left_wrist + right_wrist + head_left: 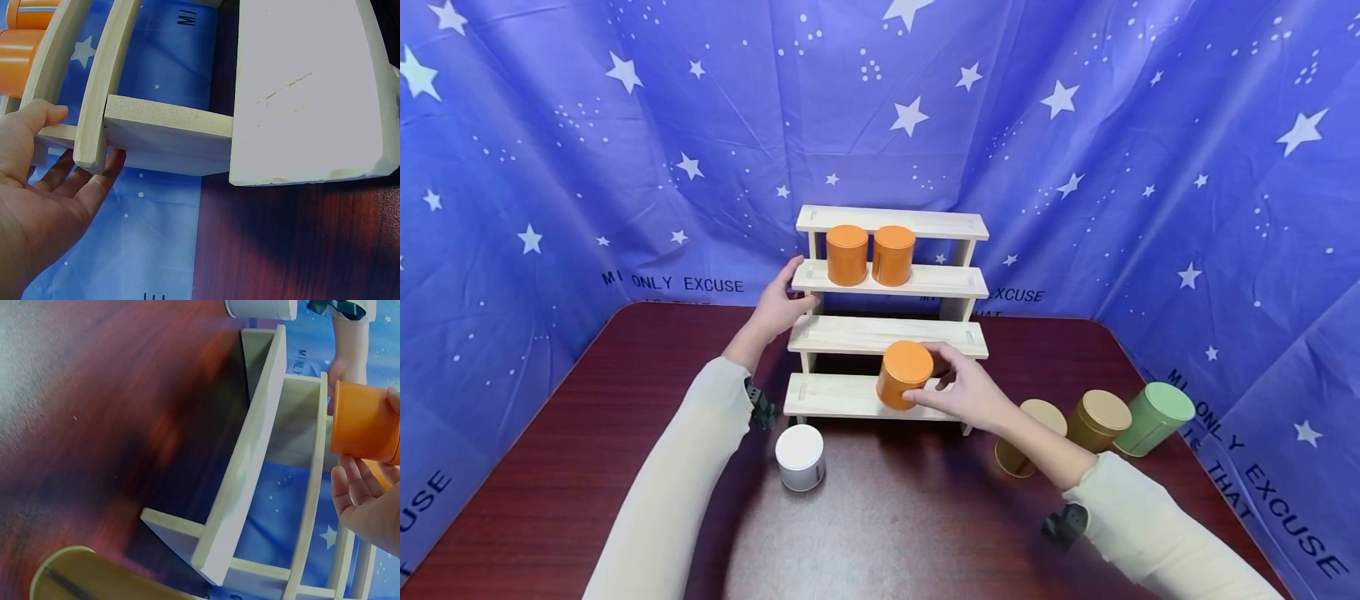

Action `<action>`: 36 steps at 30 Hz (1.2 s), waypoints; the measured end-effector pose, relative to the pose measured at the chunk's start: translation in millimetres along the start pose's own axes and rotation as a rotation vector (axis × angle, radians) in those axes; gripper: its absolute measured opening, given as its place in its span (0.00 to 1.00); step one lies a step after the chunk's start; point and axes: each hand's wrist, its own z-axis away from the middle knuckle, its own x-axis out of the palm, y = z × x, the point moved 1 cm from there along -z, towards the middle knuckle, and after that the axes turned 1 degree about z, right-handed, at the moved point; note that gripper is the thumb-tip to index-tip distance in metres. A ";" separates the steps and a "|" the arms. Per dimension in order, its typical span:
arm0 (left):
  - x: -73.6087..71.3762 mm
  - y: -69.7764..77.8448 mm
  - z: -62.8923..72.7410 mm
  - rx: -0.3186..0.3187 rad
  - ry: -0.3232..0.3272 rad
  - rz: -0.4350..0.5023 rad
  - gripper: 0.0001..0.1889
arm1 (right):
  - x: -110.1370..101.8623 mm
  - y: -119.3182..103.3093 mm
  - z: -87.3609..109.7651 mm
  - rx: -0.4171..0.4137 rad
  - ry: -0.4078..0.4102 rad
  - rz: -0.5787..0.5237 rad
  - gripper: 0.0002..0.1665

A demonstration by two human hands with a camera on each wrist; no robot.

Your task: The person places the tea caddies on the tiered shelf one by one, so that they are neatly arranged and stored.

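Observation:
A four-tier wooden step shelf [887, 335] stands on the table. My left hand [780, 307] grips its left end near the second tier from the top; in the left wrist view the thumb and fingers [103, 181] lie on either side of the wood. My right hand [966, 387] holds an orange canister [904, 377] between thumb and fingers, in front of the lower tiers. The right wrist view shows this canister [362, 422] off the planks. Two more orange canisters [847, 257] stand side by side on the second tier from the top.
A white canister [801, 458] stands on the table in front of the shelf's left end. To the right are two gold canisters [1099, 421], one partly behind my right forearm, and a green canister [1154, 418]. A blue star-patterned cloth [880, 125] hangs around the table.

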 end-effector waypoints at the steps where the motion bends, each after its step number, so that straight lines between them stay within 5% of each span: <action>1: 0.0 -0.3 0.2 0.002 0.000 0.002 0.43 | -1.7 0.1 -0.7 -0.001 0.003 -0.002 0.38; 36: 0.6 -4.3 -4.2 0.001 0.004 0.003 0.44 | -53.8 -0.2 -36.3 0.067 0.128 0.056 0.37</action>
